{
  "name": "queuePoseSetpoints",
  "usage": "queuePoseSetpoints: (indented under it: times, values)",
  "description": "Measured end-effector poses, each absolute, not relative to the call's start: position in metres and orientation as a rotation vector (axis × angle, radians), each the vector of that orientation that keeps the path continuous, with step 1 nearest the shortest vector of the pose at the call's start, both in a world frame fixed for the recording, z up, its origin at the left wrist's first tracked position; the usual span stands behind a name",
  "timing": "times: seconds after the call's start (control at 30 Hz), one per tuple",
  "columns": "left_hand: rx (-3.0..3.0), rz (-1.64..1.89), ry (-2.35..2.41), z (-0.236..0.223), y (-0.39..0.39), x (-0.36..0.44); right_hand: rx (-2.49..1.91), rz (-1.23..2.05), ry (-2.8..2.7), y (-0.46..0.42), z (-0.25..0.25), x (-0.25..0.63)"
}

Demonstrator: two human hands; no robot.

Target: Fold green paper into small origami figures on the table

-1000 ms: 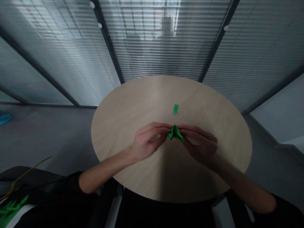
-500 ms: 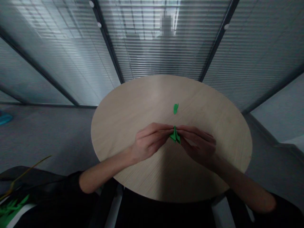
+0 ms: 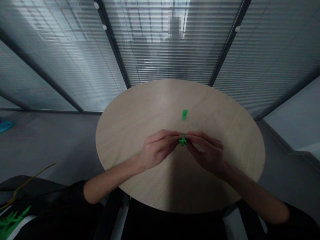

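Note:
A small piece of folded green paper (image 3: 183,141) is held above the round table, with creased, pointed flaps facing me. On its left side, my left hand (image 3: 158,148) is closed in a pinch on it. From the opposite side my right hand (image 3: 206,151) pinches it too, thumb below and fingers above. Both sets of fingertips nearly meet at its top edge, and they hide part of it. Farther back, a second small green piece (image 3: 184,114), which looks leaf-like, lies on the wood beyond my fingers.
The round wooden table (image 3: 140,103) stands close to glass panels with blinds (image 3: 165,60). At lower left are green leafy-looking pieces (image 3: 15,218) by a white edge, and a thin yellow strand (image 3: 32,178). A blue object (image 3: 5,124) is on the floor far left.
My right hand has shifted slightly left, toward my left hand. The folded green paper looks more compact, with its lower flaps drawn in. The second green piece stays put.

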State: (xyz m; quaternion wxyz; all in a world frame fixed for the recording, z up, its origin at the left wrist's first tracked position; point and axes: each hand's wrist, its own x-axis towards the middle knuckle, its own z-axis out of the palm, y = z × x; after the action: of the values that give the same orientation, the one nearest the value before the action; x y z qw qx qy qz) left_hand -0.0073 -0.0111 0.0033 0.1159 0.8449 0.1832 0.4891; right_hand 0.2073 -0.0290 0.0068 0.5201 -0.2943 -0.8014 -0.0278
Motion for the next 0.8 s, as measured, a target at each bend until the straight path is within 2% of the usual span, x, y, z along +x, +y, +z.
queuePoseSetpoints:
  times: [0.47, 0.63, 0.8]
  values:
    - [1.981, 1.227, 0.621, 0.008, -0.011, 0.002, -0.903, 0.312, -1.833, -0.025, 0.003, 0.203]
    - [1.602, 1.073, 0.715, 0.011, -0.008, 0.005, -1.073, 0.642, -1.699, -0.023, 0.002, 0.202]
    - [1.389, 0.944, 0.719, 0.014, -0.001, 0.006, -1.009, 1.071, -1.764, -0.017, 0.003, 0.204]
